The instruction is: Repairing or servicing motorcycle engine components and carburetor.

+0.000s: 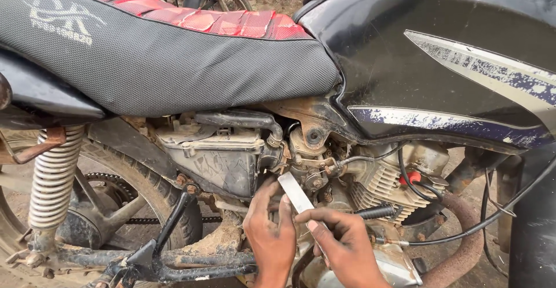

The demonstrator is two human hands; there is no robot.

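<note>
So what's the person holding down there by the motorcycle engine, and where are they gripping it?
A flat, pale metal strip, a tool of some kind. The right hand pinches its lower end; the upper end sticks out free toward the engine. The left hand rests beside it, fingertips touching the strip.

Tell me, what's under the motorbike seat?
Under the seat sit a dirty grey box and a black hose. What lies inside the box is covered.

Both hands come up from the bottom edge, close together and touching near the thumbs. The left hand [270, 230] is raised with its back to the camera, fingers curled forward and the thumb up beside the right forefinger. The right hand [341, 244] lies knuckles up, its forefinger and thumb pinched together, the other fingers bent loosely behind them.
</note>
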